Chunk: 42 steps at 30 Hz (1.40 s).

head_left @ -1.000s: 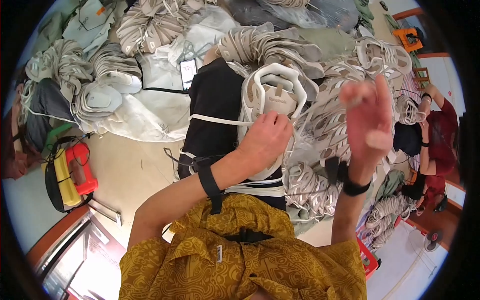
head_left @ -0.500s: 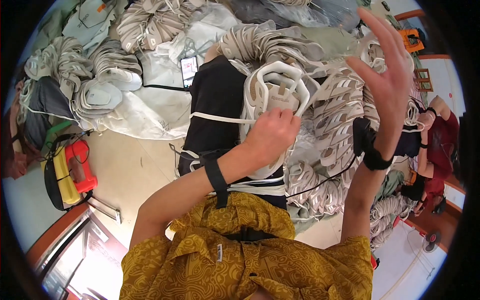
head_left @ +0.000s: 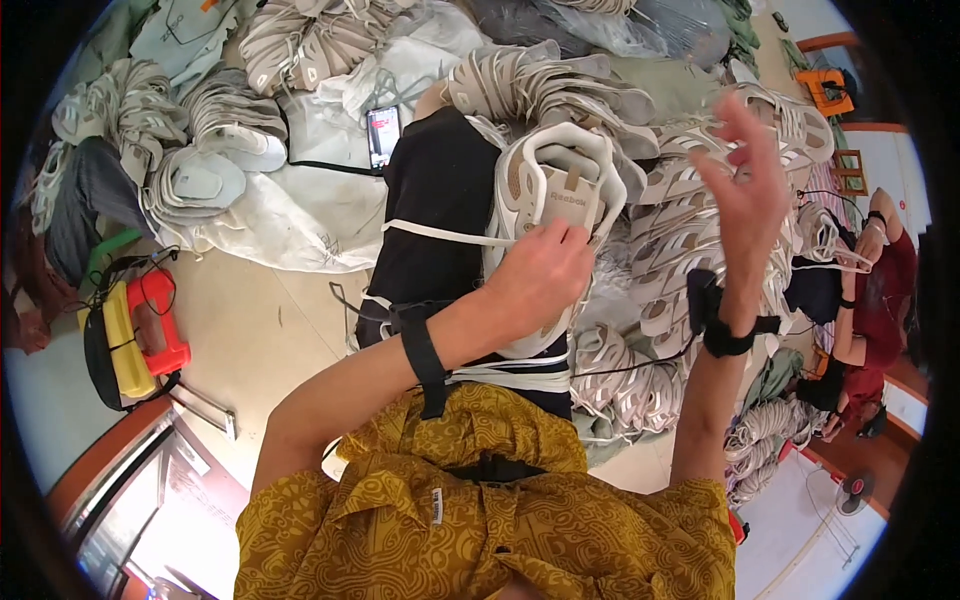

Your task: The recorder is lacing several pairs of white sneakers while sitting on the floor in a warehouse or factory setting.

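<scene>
A white and beige sneaker upper [head_left: 521, 190] lies along my lap, its padded collar opening pointing away from me. My left hand [head_left: 543, 268] is closed over its lacing area, just below the beige tongue [head_left: 568, 200]; its fingertips are partly hidden. From under that hand a flat cream shoelace [head_left: 450, 235] runs left across my dark-clothed thigh [head_left: 430, 185]. To the right, above rows of uppers, my right hand [head_left: 750, 185] is raised with thumb and fingers apart, somewhat blurred. I see nothing in it. Both wrists wear black straps.
Rows of beige uppers [head_left: 675, 235] lie close on my right, and more stacked uppers [head_left: 545, 85] lie ahead. A phone [head_left: 382, 138] rests on white sheeting [head_left: 290, 235]. At left stands a red and yellow object [head_left: 158, 310]. Another person [head_left: 885, 270] sits at far right.
My right hand has come down and slightly left, its fingers less stretched out. My left hand stays on the sneaker upper, shifted only slightly.
</scene>
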Available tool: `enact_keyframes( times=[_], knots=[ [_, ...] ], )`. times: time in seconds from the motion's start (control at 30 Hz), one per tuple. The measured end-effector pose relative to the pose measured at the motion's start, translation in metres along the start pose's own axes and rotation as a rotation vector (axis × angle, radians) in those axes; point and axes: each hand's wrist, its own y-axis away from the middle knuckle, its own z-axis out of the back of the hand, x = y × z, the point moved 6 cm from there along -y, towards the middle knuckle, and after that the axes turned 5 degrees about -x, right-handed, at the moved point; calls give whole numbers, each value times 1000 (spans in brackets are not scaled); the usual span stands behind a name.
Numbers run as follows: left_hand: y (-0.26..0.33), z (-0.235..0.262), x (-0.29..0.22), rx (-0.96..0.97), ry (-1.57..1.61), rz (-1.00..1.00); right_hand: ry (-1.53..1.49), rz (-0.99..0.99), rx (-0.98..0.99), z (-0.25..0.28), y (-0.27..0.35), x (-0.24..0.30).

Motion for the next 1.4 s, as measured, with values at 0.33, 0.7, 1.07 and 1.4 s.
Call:
enact_keyframes(
  times=[0.33, 0.7, 1.07, 1.4],
  knots=[
    [-3, 6, 11, -70, 170, 141, -830, -458, 435, -61, 124, -2],
    [2, 2, 14, -6, 209, 160, -304, 59, 326, -68, 117, 27],
    [6, 5, 15, 38, 229, 87, -342, -150, 484, -62, 122, 22],
    [3, 13, 20, 37, 329, 118, -233, -85, 503, -16, 159, 17]
  ],
)
